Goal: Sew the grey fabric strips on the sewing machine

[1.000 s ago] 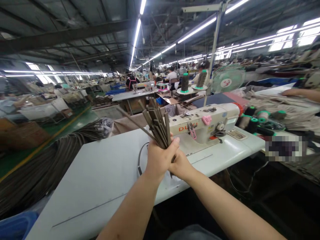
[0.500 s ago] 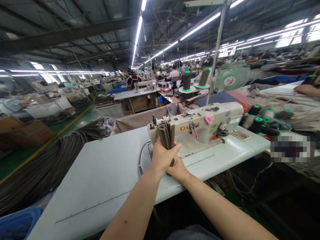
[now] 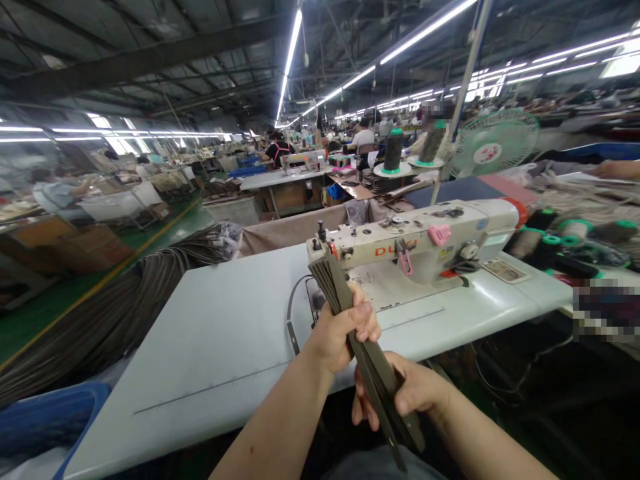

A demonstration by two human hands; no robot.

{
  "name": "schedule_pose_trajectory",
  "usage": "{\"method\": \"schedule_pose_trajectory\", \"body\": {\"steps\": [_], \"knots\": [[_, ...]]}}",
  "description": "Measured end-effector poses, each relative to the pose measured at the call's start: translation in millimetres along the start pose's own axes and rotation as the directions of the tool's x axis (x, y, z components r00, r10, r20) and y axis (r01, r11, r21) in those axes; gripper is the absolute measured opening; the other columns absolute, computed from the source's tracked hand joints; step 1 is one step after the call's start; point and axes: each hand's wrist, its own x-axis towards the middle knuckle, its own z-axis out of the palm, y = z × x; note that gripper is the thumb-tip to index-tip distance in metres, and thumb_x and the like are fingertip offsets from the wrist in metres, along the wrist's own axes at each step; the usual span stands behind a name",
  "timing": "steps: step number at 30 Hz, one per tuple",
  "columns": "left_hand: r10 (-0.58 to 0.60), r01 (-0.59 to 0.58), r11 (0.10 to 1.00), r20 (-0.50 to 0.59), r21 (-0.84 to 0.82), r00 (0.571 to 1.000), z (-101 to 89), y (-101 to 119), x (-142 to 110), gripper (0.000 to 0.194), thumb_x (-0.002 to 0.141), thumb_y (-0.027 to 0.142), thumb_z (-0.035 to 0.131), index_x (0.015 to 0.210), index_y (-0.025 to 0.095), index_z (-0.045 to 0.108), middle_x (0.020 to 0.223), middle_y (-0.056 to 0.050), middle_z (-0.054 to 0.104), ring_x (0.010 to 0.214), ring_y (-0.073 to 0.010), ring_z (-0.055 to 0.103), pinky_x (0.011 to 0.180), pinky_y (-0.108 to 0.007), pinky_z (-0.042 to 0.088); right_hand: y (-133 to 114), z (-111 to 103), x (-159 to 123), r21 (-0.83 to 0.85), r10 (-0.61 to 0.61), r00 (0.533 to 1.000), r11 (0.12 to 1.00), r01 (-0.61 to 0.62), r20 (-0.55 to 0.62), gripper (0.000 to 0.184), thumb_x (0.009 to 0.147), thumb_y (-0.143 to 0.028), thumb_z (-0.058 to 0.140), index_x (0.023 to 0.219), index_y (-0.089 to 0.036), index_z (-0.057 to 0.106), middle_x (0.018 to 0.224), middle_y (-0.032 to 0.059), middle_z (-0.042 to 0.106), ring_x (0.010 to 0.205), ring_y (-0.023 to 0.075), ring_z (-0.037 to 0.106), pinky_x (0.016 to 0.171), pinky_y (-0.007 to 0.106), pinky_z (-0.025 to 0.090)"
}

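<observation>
Two hands (image 3: 345,333) grip strips (image 3: 371,363) (bundled), slanting upper-left.

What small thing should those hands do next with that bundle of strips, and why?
Probably draw the right hand's fingers closer together around the lower part of the dark strips. The strips fan apart at that end, while the left hand grips them firmly higher up, so it could likely steady the bundle meanwhile.
</observation>
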Motion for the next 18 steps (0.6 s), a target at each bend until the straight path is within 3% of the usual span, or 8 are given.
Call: {"method": "schedule_pose_trajectory", "body": {"steps": [3,5,6,8,11,13,16,18], "knots": [[-0.04,0.044,0.995,0.045,-0.088,0.998,-2.2,-12.4,0.4,0.048,0.076,0.036,0.087,0.075,0.021,0.042,0.055,0.01,0.036,0.044,-0.0048,0.035,0.052,-0.021,0.038,10.9,11.1,-9.3,0.308,0.049,0.997,0.949,-0.064,0.055,0.072,0.058,-0.058,0.095,0.109,-0.014,0.07,0.078,0.0093,0.077,0.098,0.0344,0.077,0.084,0.043,0.059],[-0.099,0.104,0.99,0.054,-0.1,0.994,-6.2,-20.2,-1.2,0.046,0.076,0.037,0.088,0.074,0.02,0.045,0.055,0.009,0.04,0.046,-0.0053,0.039,0.056,-0.023,0.042,24.9,18.6,-15.8,0.465,0.05,0.998,0.884,-0.056,0.024,0.065,0.063,-0.048,0.095,0.113,-0.017,0.068,0.067,0.0013,0.07,0.067,0.0245,0.076,0.058,0.026,0.058],[-0.132,0.135,0.988,0.041,-0.078,0.99,-9.3,-21.9,-3.1,0.044,0.076,0.039,0.088,0.075,0.019,0.049,0.058,0.008,0.046,0.05,-0.0068,0.046,0.062,-0.024,0.047,32.1,20.9,-21.2,0.5,0.045,0.999,0.865,-0.033,-0.012,0.058,0.067,-0.045,0.094,0.111,-0.017,0.068,0.06,-0.0034,0.064,0.047,0.0162,0.066,0.046,0.019,0.05],[-0.212,0.211,0.975,0.012,0.064,0.977,-18.6,-17.8,-9.3,0.039,0.076,0.043,0.089,0.085,0.017,0.061,0.075,0.0,0.064,0.072,-0.0137,0.064,0.08,-0.031,0.053,43.4,21.1,-37.8,0.476,0.057,0.993,0.879,0.001,-0.108,0.049,0.073,-0.042,0.091,0.107,-0.017,0.068,0.055,-0.0079,0.055,0.033,0.0059,0.045,0.036,0.013,0.037],[-0.326,0.286,0.875,0.039,0.392,0.944,-40.8,7.7,-22.0,0.045,0.077,0.043,0.088,0.109,0.017,0.072,0.113,-0.012,0.074,0.11,-0.025,0.068,0.099,-0.039,0.051,49.5,13.7,-71.3,0.352,0.118,0.969,0.935,-0.036,-0.216,0.047,0.076,-0.041,0.091,0.107,-0.015,0.068,0.056,-0.0062,0.055,0.035,0.0043,0.043,0.038,0.013,0.034],[-0.327,0.291,0.811,-0.019,0.507,0.945,-60.5,31.9,-28.1,0.043,0.08,0.041,0.085,0.113,0.018,0.072,0.115,-0.012,0.074,0.109,-0.0253,0.07,0.097,-0.038,0.052,48.6,9.0,-89.4,0.344,0.144,0.96,0.937,-0.055,-0.239,0.046,0.077,-0.042,0.091,0.107,-0.016,0.068,0.053,-0.0061,0.054,0.036,0.0039,0.041,0.039,0.013,0.032],[-0.086,0.245,0.793,-0.296,0.557,0.951,-96.6,62.7,-26.6,0.032,0.084,0.043,0.077,0.099,0.015,0.073,0.1,-0.011,0.075,0.089,-0.0205,0.072,0.079,-0.03,0.054,47.9,8.8,-96.7,0.401,0.214,0.89,0.915,-0.038,-0.402,0.047,0.077,-0.045,0.092,0.107,-0.017,0.069,0.057,-0.005,0.056,0.038,0.0039,0.041,0.04,0.014,0.03],[0.189,0.138,0.813,-0.48,0.566,0.857,-124.9,72.8,-18.3,0.028,0.081,0.039,0.076,0.093,0.015,0.07,0.094,-0.009,0.074,0.084,-0.0179,0.07,0.078,-0.028,0.054,50.0,12.9,-89.3,0.461,0.305,0.779,0.887,-0.022,-0.548,0.046,0.076,-0.045,0.092,0.105,-0.017,0.071,0.062,-0.0039,0.058,0.044,0.0053,0.046,0.041,0.014,0.032]]}}
